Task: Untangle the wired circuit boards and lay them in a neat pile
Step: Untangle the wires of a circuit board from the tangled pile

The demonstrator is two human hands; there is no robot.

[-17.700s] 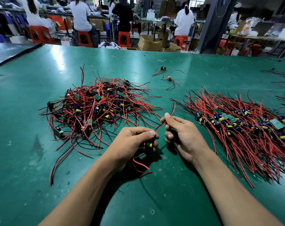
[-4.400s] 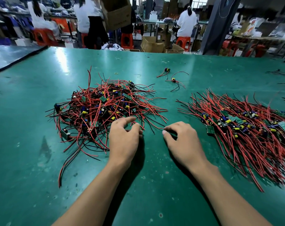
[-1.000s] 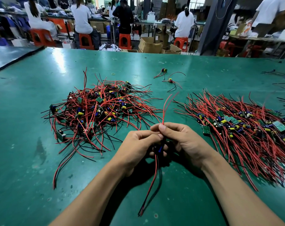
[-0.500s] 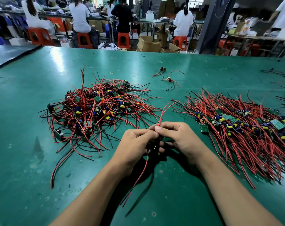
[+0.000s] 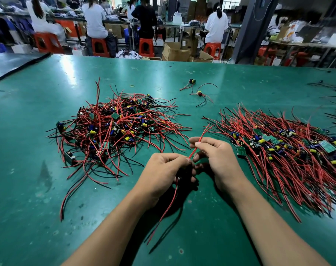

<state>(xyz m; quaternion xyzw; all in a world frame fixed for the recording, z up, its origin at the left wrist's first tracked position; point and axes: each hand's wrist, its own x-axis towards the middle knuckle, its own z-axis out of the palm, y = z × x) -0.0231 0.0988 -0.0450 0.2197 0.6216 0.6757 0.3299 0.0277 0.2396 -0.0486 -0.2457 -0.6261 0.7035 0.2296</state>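
Left hand [image 5: 163, 173] and right hand [image 5: 218, 162] pinch red wire [image 5: 203, 132]; cardboard box [image 5: 174, 53] contents hidden.

Nothing written can be read on the circuit boards [image 5: 327, 145] or the cartons [image 5: 174, 52] behind.

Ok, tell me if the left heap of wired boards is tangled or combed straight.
Tangled: in the left heap the red and black wires cross every way, unlike the right pile, whose wires fan roughly parallel.
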